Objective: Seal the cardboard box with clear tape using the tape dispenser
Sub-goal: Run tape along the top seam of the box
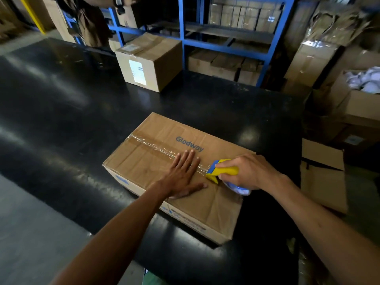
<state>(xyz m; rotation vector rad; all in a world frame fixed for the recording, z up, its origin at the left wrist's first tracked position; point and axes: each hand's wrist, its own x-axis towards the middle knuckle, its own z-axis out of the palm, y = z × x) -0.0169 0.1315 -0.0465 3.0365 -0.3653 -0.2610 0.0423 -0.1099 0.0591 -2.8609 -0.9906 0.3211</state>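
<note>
gripping a yellow and blue plastic tape dispenser (221,170), the right hand (249,171) has its fingers curled tight round the handle, thumb laid along the yellow top. dispenser nose, pointing away from that fist toward the other hand, is pressed down on the lid of a flat brown cardboard box printed "glodway" in blue (178,173). roll of clear tape (236,189): partly hidden under the heel of the gripping hand, only a pale bluish edge showing. strip of clear shiny tape (162,148): runs along the centre seam of the lid, from the dispenser nose out under the fingertips of the other hand to the box's far edge; wrinkled in places. left hand (183,175): spread flat, fingers apart, palm down on the lid just beside the dispenser nose, fingertips across the taped seam, thumb pointing back toward the gripping hand; it clasps nothing. seam on the near side of the dispenser, below the right wrist: bare creased cardboard. box rests on a glossy black table top (61,112). further item, well beyond both hands: a smaller sealed brown cardboard carton with a white label (149,61) at the far table edge. behind it, blue metal shelving (183,33) stacked with more cartons. to the outer side of the gripping arm, off the table: an open carton of pale crumpled wrapping (362,95).
</note>
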